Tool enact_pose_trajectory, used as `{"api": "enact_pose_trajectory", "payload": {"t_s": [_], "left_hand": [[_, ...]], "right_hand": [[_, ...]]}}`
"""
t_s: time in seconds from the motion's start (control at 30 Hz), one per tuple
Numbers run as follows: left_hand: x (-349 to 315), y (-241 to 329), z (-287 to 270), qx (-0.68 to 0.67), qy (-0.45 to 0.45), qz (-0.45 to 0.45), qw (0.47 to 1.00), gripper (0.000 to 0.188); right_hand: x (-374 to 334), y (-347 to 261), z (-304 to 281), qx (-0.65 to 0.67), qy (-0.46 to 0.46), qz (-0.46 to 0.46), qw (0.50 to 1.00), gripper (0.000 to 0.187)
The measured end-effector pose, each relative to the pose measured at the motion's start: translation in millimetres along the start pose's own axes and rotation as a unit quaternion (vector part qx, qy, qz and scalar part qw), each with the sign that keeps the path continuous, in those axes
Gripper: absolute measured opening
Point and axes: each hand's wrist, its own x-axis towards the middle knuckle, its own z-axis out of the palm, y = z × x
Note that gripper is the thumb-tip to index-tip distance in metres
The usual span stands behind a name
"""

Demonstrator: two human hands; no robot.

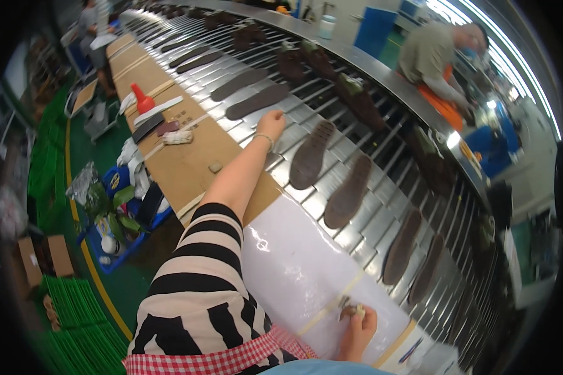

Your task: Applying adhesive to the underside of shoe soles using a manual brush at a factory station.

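My left hand reaches over the slatted metal conveyor, its fingers curled. It is just in front of a dark brown shoe sole; whether anything is inside the fingers is hidden. Another sole lies beyond that one. To the right of my left hand are two brown soles with a textured face, one nearer my arm and another beside it. Low in the view, my right hand pinches a small crumpled brown and cream piece above a white plastic-covered sheet.
A brown board along the conveyor carries a red bottle and small scraps. Dark shoes stand on the rack behind the soles. Across the line a person works. A blue crate sits at left; a pen lies lower right.
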Motion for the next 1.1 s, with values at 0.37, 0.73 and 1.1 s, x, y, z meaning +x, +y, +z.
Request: {"api": "enact_pose_trajectory", "payload": {"t_s": [0.37, 0.73, 1.1], "left_hand": [[65, -42, -77, 0.504, -0.017, -0.016, 0.863, 0.071], [-13, 33, -78, -0.243, -0.293, -0.107, 0.919, 0.044], [-244, 152, -55, -0.687, -0.547, -0.11, 0.466, 0.078]], "right_hand": [[-3, 39, -60, 0.105, -0.012, 0.057, 0.993, 0.043], [14, 18, -5, 0.129, 0.003, -0.019, 0.991, 0.037], [-40, -27, -37, 0.097, 0.058, -0.049, 0.992, 0.036]]}}
